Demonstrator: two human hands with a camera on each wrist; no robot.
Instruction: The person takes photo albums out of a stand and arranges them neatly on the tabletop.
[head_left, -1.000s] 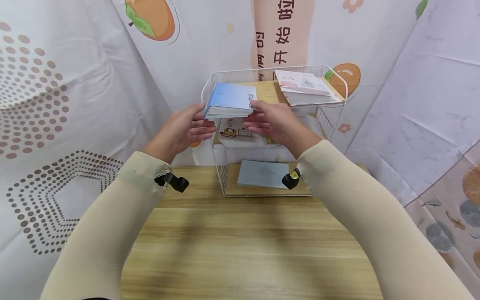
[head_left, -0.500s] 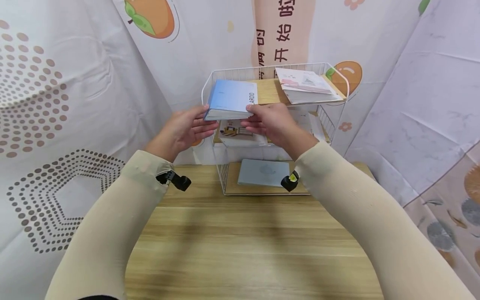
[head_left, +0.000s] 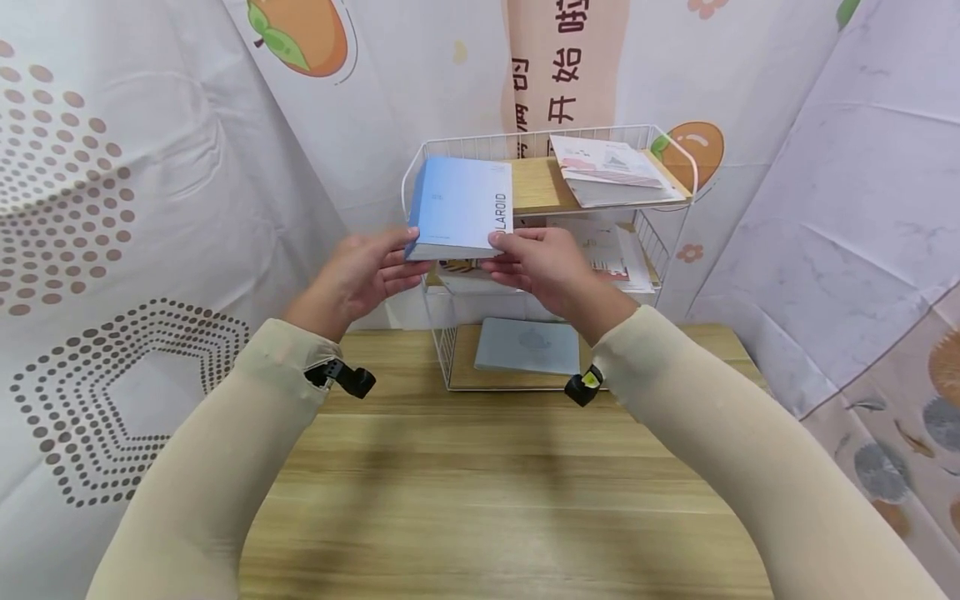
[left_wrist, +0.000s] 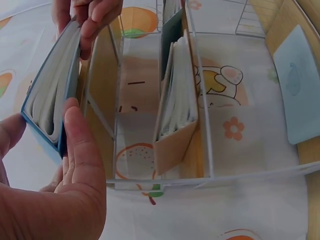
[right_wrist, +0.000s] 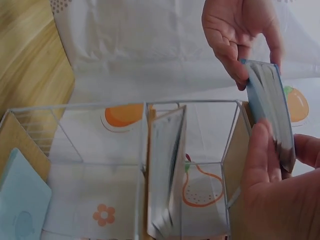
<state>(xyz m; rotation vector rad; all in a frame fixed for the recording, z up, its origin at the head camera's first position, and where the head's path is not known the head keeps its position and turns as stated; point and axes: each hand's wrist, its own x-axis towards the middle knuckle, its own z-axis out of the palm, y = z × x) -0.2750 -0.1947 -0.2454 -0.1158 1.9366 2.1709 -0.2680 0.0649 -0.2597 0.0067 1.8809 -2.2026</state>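
A blue-and-white photo album (head_left: 462, 202) with "LAROID" lettering is held between both hands at the left of the top shelf, its near edge jutting past the shelf front. My left hand (head_left: 367, 271) pinches the album's left front corner, thumb on top and fingers beneath. At the right front corner my right hand (head_left: 551, 265) does the same, with the thumb on the cover. In the left wrist view the album (left_wrist: 55, 85) shows its thick page edges between both hands. The right wrist view shows the album (right_wrist: 270, 105) too, fingers below and thumb above.
A white wire rack (head_left: 442, 350) with wooden shelves stands on the wooden table (head_left: 480, 483). Pink-and-white albums (head_left: 615, 171) lie at the top right. More albums (head_left: 603, 250) fill the middle shelf, and a grey-blue book (head_left: 528, 346) lies on the bottom one.
The album has come forward, toward the person, and more of its cover shows. Both hands have moved down and nearer with it, keeping their hold at its front corners.
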